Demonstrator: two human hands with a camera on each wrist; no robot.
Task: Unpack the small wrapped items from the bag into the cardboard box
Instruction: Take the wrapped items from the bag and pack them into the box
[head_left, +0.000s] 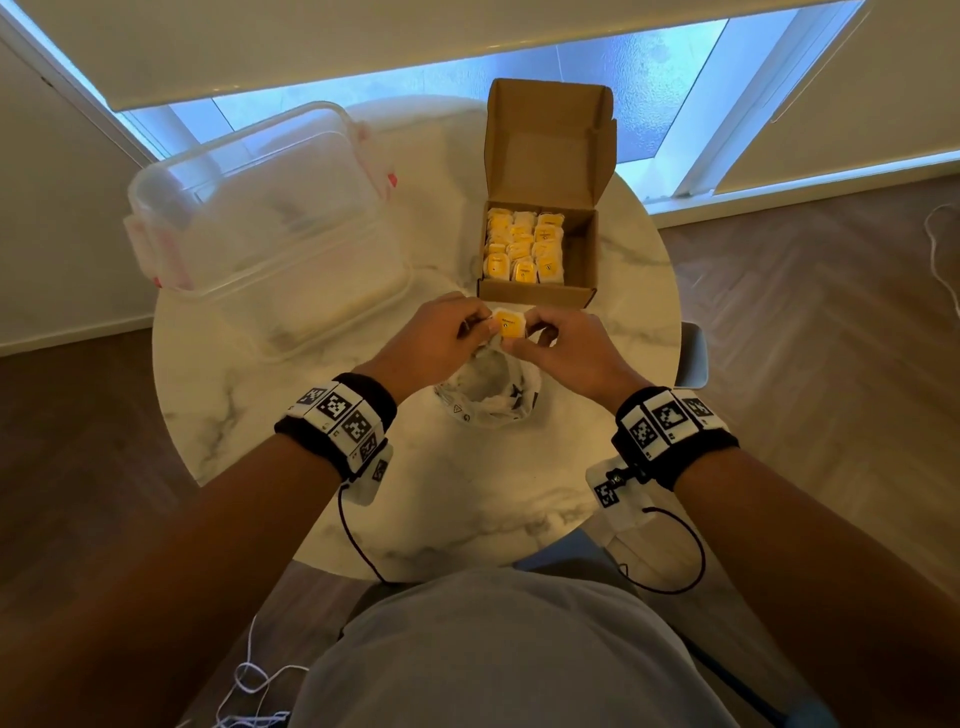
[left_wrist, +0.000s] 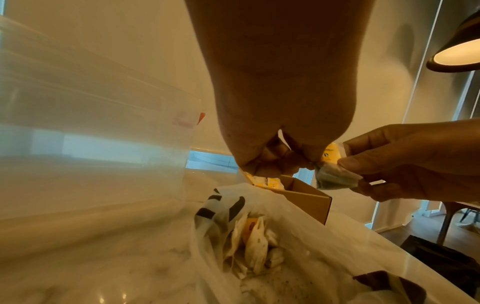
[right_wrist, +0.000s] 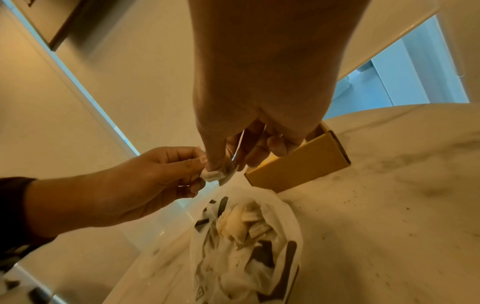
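Observation:
Both hands hold one small yellow wrapped item (head_left: 508, 324) above the open white plastic bag (head_left: 488, 397). My left hand (head_left: 447, 338) pinches its left edge and my right hand (head_left: 558, 343) pinches its right edge. In the left wrist view the wrapped item (left_wrist: 330, 156) shows yellow with a pale pouch hanging below. The bag (left_wrist: 259, 242) holds several more wrapped items. Just beyond the hands stands the open cardboard box (head_left: 537, 293), its left part filled with rows of yellow items (head_left: 522, 249). In the right wrist view the box (right_wrist: 298, 164) sits behind my fingers.
A clear plastic storage tub (head_left: 260, 218) with red latches stands at the left of the round marble table (head_left: 311, 467). The box's lid flap (head_left: 545, 140) stands upright at the back. Wood floor surrounds the table; loose cables lie near my lap.

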